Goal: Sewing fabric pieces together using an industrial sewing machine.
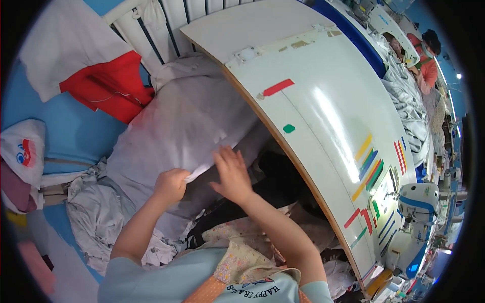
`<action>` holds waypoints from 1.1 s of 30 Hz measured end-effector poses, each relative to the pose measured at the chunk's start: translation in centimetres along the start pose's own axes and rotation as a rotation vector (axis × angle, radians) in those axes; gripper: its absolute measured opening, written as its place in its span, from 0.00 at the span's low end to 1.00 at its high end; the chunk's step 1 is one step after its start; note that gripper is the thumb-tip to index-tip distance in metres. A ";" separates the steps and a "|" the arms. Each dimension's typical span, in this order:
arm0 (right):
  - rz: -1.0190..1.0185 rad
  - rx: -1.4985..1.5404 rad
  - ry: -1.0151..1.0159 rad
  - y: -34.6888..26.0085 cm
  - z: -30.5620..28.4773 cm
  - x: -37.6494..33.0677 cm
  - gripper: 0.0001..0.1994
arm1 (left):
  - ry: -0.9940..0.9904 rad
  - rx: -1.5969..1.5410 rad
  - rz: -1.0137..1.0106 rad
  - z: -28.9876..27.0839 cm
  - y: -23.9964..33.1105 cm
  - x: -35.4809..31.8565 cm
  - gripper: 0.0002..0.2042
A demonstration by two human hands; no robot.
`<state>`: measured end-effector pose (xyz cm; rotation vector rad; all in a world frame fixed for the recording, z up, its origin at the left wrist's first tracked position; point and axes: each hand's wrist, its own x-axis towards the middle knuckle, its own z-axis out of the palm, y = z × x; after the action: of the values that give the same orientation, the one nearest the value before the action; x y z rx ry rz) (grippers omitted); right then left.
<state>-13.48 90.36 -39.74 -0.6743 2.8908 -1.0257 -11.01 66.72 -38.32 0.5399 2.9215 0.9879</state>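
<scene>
1. The left hand [172,186], at the center of the frame, closes its grip on the edge of a white cloth [174,121], a folded bit showing beyond the fist.
2. Just beside it, the right hand [232,177] has its grip open, fingers apart, over the cloth's lower edge; whether the fingertips touch it, one cannot tell.
3. The white cloth spreads from the hands toward the upper middle of the frame, left of the bench [313,121], whose white top bears coloured strips [364,147].
4. A red cloth [103,86] lies at upper left; a crumpled grey cloth [96,222] is heaped at lower left, near a printed white bag [25,149] at the left edge.
5. At right stands a white-and-blue sewing machine [419,202]; at upper right, a masked co-worker [429,68] in a coral top.
</scene>
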 end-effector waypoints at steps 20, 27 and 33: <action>-0.250 0.500 -0.630 -3.0 0.1 -5.8 0.07 | -0.497 0.530 -0.756 -21.9 -14.1 -20.2 0.07; -0.167 0.496 -0.736 -5.7 4.8 -6.9 0.13 | -0.119 -0.428 -0.567 2.9 -12.0 -4.6 0.14; -0.078 0.471 -0.717 -5.8 5.0 -7.8 0.14 | 0.115 -0.780 -0.677 16.1 -10.5 9.6 0.20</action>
<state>-3.40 86.44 -41.32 -0.8867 1.9449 -1.1160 -21.46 71.50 -56.47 -0.5007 2.1870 1.8398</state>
